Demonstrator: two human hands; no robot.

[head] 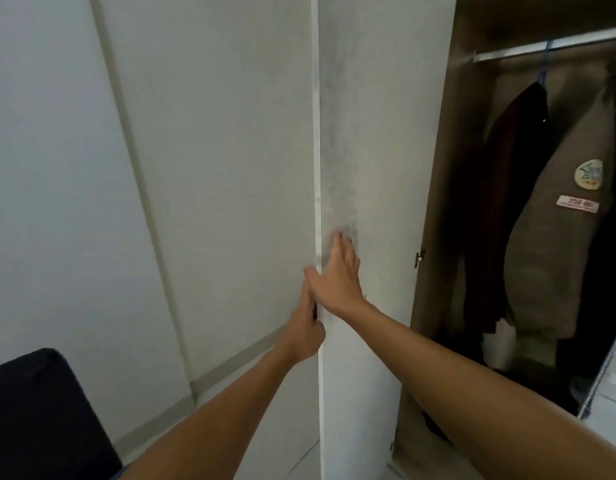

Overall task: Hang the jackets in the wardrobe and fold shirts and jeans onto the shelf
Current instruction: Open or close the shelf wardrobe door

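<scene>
A white wardrobe door [365, 140] stands swung open, edge-on to me in the middle of the view. My left hand [308, 329] grips the door's front edge, fingers curled round it. My right hand [339, 277] lies flat on the door's inner face, fingers straight, thumb at the edge. Inside the wardrobe [434, 216] at the right, a dark jacket [507, 188] and a khaki jacket [556, 244] with sewn patches hang on a metal rail [542, 46].
A pale wall [126, 168] with a baseboard runs along the left. A black upholstered seat [39, 410] fills the lower left corner. A white folded item [500, 344] lies low inside the wardrobe. A mirrored door edge [608, 372] shows at the far right.
</scene>
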